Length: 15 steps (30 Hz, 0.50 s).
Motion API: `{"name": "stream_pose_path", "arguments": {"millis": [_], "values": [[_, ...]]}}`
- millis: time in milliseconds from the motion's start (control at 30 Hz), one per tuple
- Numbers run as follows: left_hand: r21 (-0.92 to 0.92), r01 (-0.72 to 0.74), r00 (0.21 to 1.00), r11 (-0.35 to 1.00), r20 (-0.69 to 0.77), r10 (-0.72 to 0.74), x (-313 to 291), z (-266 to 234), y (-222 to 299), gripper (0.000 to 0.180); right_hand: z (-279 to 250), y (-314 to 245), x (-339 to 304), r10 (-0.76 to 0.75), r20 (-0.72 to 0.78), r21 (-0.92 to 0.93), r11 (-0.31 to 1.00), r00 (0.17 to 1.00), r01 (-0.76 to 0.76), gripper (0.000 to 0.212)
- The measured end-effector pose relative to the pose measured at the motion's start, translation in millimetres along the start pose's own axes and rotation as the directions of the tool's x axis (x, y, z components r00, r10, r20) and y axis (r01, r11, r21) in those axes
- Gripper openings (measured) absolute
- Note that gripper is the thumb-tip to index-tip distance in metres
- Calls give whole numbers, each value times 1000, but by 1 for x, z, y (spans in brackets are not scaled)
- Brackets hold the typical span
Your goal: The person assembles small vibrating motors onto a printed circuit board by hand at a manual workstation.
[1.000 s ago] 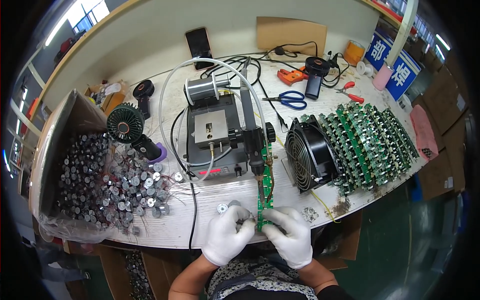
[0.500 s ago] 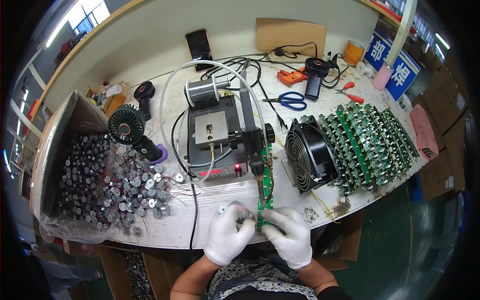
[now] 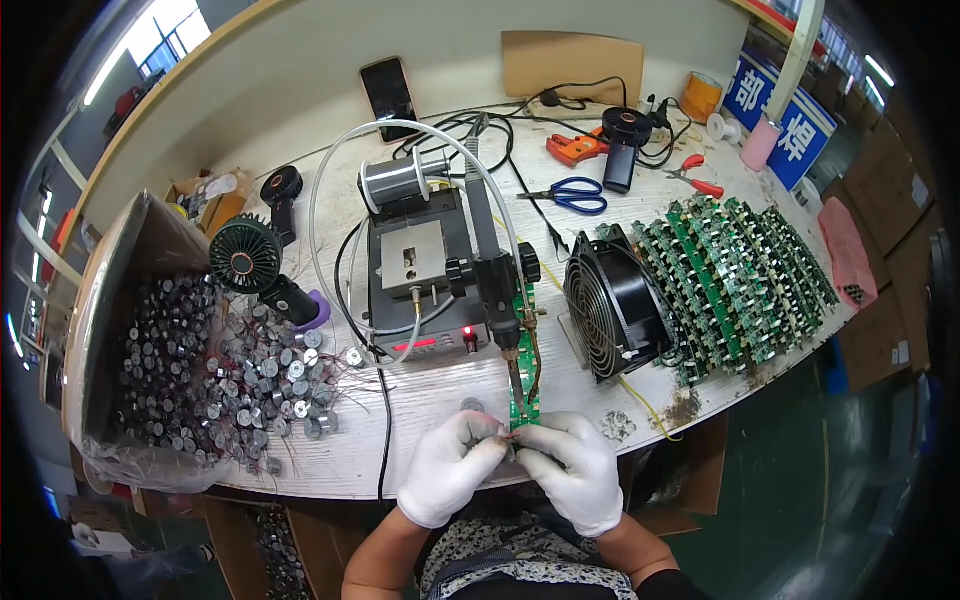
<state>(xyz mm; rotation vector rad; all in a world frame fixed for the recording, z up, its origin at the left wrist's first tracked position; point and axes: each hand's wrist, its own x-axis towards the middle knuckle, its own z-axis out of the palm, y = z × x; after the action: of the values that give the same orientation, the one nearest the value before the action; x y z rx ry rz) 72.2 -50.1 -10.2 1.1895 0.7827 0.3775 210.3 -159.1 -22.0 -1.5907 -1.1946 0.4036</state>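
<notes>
My left hand [image 3: 450, 470], in a white glove, and my right hand [image 3: 575, 472], gloved alike, meet at the table's front edge. Thumbs and forefingers of both are pinched together around something small with thin reddish strands, mostly hidden by the fingers. Just beyond the fingertips lies a long narrow green circuit board [image 3: 526, 400], its near end covered by my hands. Above the board a soldering iron [image 3: 512, 350] points downward in its stand, with a thin brass-coloured guide [image 3: 534, 365] beside it. One small round silver motor [image 3: 471, 405] sits near my left fingers.
A solder feeder [image 3: 410, 260] with a wire spool [image 3: 393, 185] stands behind my left hand. Many wired motors [image 3: 270, 380] spill from a box [image 3: 85, 370] at left. To the right are a black fan [image 3: 615, 305] and rows of circuit boards [image 3: 735, 285]. Blue-handled scissors [image 3: 575, 196] lie farther back.
My fingertips have come together off the board's near end, where the right fingers lay on it before. The left hand has shifted slightly left and nearer. The whole view has shifted a little.
</notes>
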Motion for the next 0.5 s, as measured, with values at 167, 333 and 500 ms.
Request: {"name": "stream_pose_path", "arguments": {"millis": [167, 333, 500], "values": [[362, -205, 970, 909, -50, 239, -5, 7, 6, 12, 0, 2, -1, -18, 2, -24, 1000, 1000, 18, 28], [628, -412, 841, 661, -17, 540, -1, 6, -3, 10, 2, -12, -2, 343, -28, 187, 924, 939, -333, 36], [664, -468, 780, 584, 0, 626, 1, 7, -3, 12, -1, -4, 0, 49, -3, 23, 999, 999, -49, 34]]}}
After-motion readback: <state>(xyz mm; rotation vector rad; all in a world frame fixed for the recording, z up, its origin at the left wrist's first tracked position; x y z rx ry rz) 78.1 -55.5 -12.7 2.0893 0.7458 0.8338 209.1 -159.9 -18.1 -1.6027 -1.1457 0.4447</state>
